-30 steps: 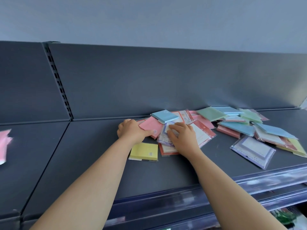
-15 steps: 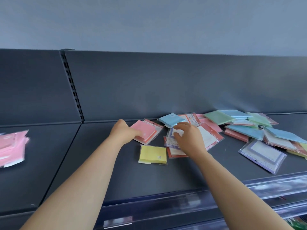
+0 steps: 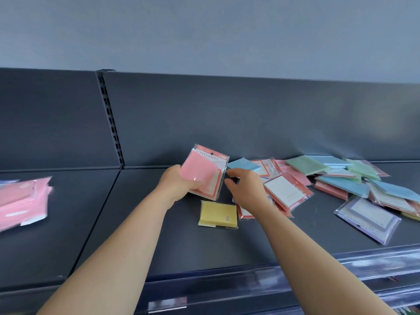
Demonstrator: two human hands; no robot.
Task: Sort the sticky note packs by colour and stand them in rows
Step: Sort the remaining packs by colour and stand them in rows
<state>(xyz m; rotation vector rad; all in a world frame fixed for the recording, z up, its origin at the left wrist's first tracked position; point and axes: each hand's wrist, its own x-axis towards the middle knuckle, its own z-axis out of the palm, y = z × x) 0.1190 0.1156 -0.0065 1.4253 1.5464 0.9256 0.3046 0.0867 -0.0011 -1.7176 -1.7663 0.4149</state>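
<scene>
2 packs (image 3: 203, 172) gripped, raised, by outstretched left hand (image 3: 176, 185); right hand (image 3: 246, 189) hovers beside, loosely curled, empty.

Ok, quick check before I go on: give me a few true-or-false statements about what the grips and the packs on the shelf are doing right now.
1. The left grip holds a pink pack clear of the shelf. True.
2. The yellow pack stands upright in a row. False: it lies flat on the shelf, just in front of both grips.
3. A pile of pink packs lies on the shelf section to the left. True.
4. The purple-bordered pack is in the right grip. False: it lies flat at the near right of the mixed pile, well away from that grip.
</scene>
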